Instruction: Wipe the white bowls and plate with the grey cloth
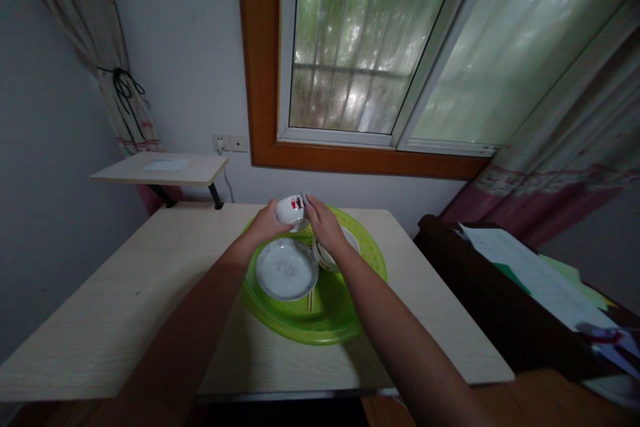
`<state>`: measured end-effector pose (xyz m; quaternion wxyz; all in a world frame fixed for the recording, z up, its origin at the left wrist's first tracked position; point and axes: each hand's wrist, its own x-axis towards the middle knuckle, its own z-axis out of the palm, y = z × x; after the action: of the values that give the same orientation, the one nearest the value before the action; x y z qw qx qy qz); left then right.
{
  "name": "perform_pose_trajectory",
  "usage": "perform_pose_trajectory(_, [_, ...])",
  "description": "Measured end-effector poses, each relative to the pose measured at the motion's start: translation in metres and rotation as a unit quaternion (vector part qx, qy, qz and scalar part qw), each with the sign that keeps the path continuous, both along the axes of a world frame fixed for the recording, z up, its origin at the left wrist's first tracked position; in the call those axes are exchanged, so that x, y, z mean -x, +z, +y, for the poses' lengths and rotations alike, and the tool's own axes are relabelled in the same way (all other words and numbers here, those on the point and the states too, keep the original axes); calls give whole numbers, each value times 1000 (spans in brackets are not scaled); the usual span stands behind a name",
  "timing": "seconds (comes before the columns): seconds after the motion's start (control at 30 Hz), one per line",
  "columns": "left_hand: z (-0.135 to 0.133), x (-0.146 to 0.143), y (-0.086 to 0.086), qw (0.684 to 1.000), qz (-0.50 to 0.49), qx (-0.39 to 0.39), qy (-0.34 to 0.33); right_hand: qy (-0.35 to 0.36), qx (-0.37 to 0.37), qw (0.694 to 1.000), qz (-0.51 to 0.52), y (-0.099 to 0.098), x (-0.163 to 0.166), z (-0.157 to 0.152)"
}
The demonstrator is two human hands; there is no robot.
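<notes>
A small white cup with a red and dark print [291, 209] is held up over the far side of a round green tray [330, 320]. My left hand [267, 225] grips the cup from the left and my right hand [323, 223] from the right, fingers closed on its rim. On the tray lies a white plate [287, 270] with faint marks. Another white bowl or plate [345, 247] sits partly hidden under my right wrist. A pair of thin sticks [311, 300], maybe chopsticks, pokes out beneath the plate.
The tray rests on a pale wooden table [125, 307]. A small wall shelf [160, 169] hangs at the back left, with a socket [229, 143] beside it. A dark cabinet [500, 307] with papers [530, 277] stands at the right. Window and curtains lie behind.
</notes>
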<state>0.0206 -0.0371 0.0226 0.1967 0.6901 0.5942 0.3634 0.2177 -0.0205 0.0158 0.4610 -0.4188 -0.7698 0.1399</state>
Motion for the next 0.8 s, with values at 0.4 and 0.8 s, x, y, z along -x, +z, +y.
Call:
perform_pose_trajectory(0.4, [-3, -1, -3, 997, -24, -35, -58, 76, -106, 975, -180, 15, 19, -28])
perform_pose_trajectory(0.8, [-1, 1, 1, 1000, 4, -25, 2, 6, 51, 998, 37, -2, 1, 0])
